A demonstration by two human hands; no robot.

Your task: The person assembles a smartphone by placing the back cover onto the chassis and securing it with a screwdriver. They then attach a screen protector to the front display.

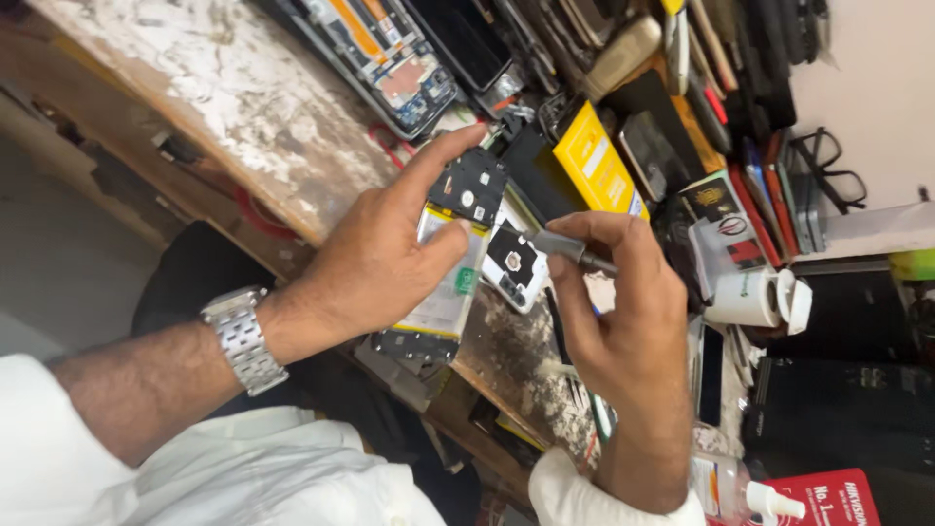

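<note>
My left hand (385, 253) grips an opened phone (453, 263) with its back cover off, showing a silver battery and black circuit shielding. The thumb and index finger clamp its sides above the worn workbench (224, 88). My right hand (618, 312) holds a slim grey screwdriver (570, 250), its tip pointing at the phone's upper part. A removed white and black phone piece (514, 265) lies just under the tool. A metal watch (243, 339) is on my left wrist.
Another opened phone (385, 58) lies at the bench's far side. A yellow box (596, 161), stacked phones and parts crowd the right. A white cup (748, 297), black glasses (828, 166), a clear squeeze bottle (730, 487) and a red box (828, 499) sit nearby.
</note>
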